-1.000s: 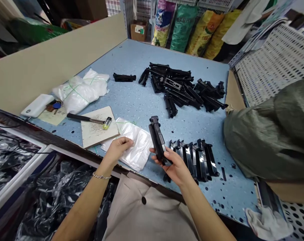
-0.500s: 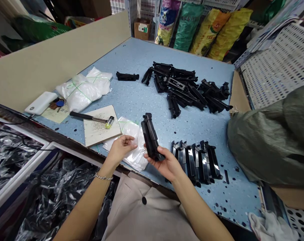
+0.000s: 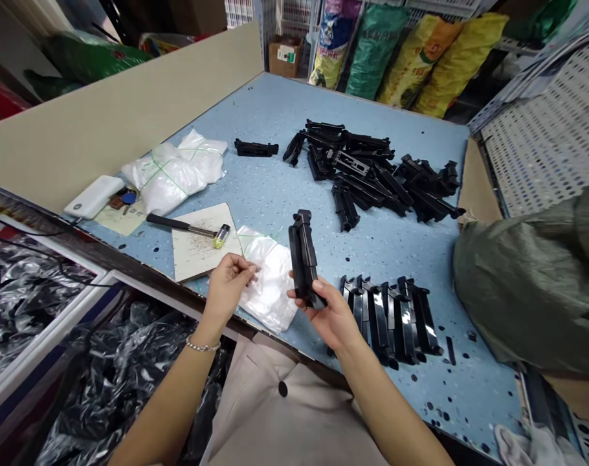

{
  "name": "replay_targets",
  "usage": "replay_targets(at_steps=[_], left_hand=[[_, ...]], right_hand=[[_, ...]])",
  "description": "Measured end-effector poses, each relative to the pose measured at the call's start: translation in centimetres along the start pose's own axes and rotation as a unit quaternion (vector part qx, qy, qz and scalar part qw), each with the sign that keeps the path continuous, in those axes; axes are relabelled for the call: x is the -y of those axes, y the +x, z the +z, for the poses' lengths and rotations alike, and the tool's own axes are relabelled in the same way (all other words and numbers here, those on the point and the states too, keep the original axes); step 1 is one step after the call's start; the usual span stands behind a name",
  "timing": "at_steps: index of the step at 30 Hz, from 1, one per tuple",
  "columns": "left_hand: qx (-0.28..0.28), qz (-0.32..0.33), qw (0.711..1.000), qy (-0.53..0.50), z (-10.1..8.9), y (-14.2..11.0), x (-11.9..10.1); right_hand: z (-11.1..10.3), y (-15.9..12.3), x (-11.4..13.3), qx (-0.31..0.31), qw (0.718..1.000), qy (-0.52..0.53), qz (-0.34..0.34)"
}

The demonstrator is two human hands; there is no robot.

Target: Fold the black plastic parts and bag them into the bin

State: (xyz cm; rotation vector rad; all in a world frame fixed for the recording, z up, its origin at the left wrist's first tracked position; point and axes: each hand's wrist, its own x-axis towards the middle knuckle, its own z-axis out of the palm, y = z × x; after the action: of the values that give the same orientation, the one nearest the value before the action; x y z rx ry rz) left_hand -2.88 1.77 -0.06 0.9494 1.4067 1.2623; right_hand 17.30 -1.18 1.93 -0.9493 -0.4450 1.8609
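Observation:
My right hand point(image 3: 329, 315) grips a long, black plastic part point(image 3: 304, 262) by its lower end and holds it upright over the table's front edge. Left of it, my left hand point(image 3: 230, 285) has thumb and forefinger pinched together at the upper layer of a stack of clear plastic bags point(image 3: 270, 288); the film between the fingertips shows only faintly. Beside my right wrist, several similar black parts point(image 3: 405, 320) lie in a neat row. Farther back is a loose pile of more black parts point(image 3: 357, 168), with a single one point(image 3: 255, 149) lying apart to its left.
A hammer point(image 3: 190, 228) lies across a board point(image 3: 197, 251) at the left. Behind it are a tied bundle of clear bags point(image 3: 171, 175) and a white power bank point(image 3: 93, 197). A dark green sack point(image 3: 532, 278) bulges over the right edge. Bins of wrapped black parts point(image 3: 110, 375) stand below left.
The view has shifted slightly, so the table things sit farther right. My right hand still holds the black part, now more upright; my left fingers have closed at the bags.

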Motion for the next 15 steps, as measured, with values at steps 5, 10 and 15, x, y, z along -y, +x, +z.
replay_targets(at_steps=[5,10,15], left_hand=[[0.036,0.036,0.996,0.068,1.2,-0.4,0.0],[0.072,-0.019,0.997,0.006,0.3,-0.5,-0.1],[0.077,0.066,0.992,0.078,-1.3,-0.8,-0.2]], right_hand=[[1.8,0.5,-0.7,0.043,0.996,0.031,0.073],[2.0,2.2,-1.6,0.007,0.992,0.079,0.102],[1.2,3.2,-1.6,0.021,0.99,0.085,0.109]])
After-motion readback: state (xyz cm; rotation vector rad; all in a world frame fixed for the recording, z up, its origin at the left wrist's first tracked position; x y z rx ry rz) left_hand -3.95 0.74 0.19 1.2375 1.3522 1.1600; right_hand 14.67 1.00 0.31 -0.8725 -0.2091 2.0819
